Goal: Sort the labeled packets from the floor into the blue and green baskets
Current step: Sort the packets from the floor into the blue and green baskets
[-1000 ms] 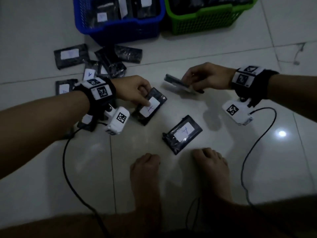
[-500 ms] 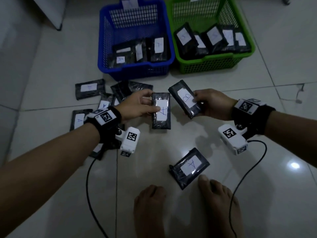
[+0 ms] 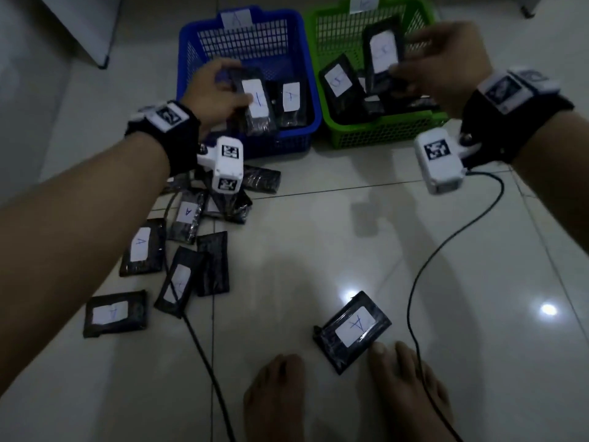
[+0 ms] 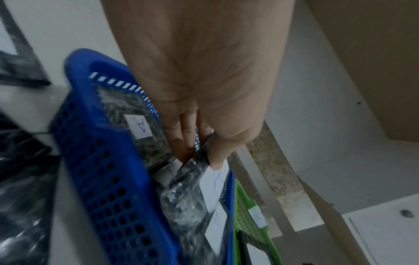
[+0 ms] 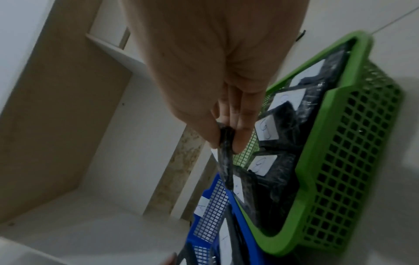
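Both hands have swung up from the floor: left hand pinches the A packet over the blue basket, right hand grips what looks like a B packet, upright above the green basket

The head camera looked steeply down at the tiled floor; both wrist cameras looked closely along the palms, sharing the blue plastic basket and green plastic basket.
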